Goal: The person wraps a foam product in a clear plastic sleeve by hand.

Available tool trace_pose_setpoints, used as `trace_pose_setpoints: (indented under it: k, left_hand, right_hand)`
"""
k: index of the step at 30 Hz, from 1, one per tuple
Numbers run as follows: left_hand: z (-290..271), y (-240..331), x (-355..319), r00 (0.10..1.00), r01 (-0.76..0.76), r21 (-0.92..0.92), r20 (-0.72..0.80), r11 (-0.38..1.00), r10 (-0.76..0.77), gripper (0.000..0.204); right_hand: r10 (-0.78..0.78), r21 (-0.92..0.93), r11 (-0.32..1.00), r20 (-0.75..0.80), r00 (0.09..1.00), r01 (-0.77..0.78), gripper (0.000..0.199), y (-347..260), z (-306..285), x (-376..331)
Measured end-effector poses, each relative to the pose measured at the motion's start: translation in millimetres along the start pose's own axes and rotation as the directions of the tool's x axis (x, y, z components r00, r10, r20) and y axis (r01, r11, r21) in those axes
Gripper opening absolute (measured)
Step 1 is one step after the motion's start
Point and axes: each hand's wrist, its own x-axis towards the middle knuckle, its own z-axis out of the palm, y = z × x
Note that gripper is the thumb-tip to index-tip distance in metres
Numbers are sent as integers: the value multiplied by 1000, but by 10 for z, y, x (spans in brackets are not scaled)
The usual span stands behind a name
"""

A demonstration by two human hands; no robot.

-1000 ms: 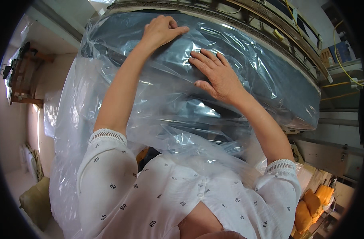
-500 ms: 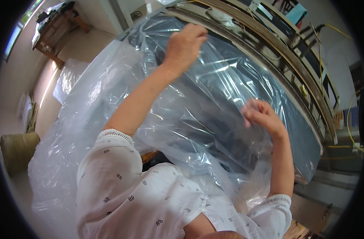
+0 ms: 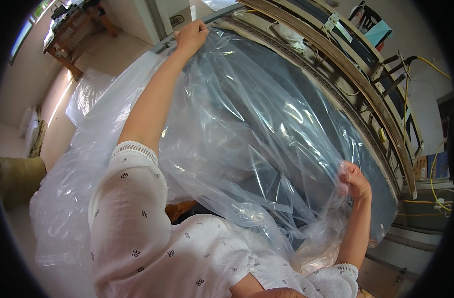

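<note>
A large sheet of clear plastic film [image 3: 227,134] lies in loose folds over a dark grey work surface [image 3: 381,198] and spills down to the left. At the far left corner of that surface, my left hand [image 3: 191,38] is closed on the film's edge, the arm stretched out. My right hand [image 3: 355,181] pinches the film near the right side, with the fingers curled in. Between the two hands the film runs in long shiny creases. Its near part bunches up against my shirt.
A long machine frame with wooden and metal rails [image 3: 336,54] borders the far side. Yellow cables [image 3: 435,174] hang at the right. Far left stands a wooden table [image 3: 63,49] with items on it; a tan roll [image 3: 20,181] and more plastic [image 3: 90,92] rest on the floor.
My left hand has moved left and farther out to the corner. My right hand has gone right and nearer to me, and the film between them has spread wider.
</note>
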Motion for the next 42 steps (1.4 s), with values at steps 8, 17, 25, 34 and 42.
trace_pose_setpoints:
  k: [8, 17, 25, 34, 42]
  left_hand:
    - [307, -292, 92, 982, 4, -314, -180, 949, -63, 17]
    - [397, -290, 134, 952, 53, -497, -236, 866, -194, 17]
    - [432, -359, 259, 921, -331, 145, -164, 932, 353, 22]
    - [419, -294, 172, 924, -349, 235, -76, 907, 375, 19]
    - [628, -489, 477, 980, -140, 234, -108, 962, 169, 34]
  right_hand:
    - [13, -231, 972, -106, 994, -37, 33, -29, 228, 34]
    - [137, -371, 926, 171, 976, -65, 27, 164, 574, -308]
    - [158, -744, 325, -565, 810, -583, 27, 1895, -280, -1342]
    - [-431, 27, 143, -898, -86, -989, 18, 2479, -1114, -3087]
    - [-646, -138, 496, -718, -258, -857, 25, 1007, -2508, -4079]
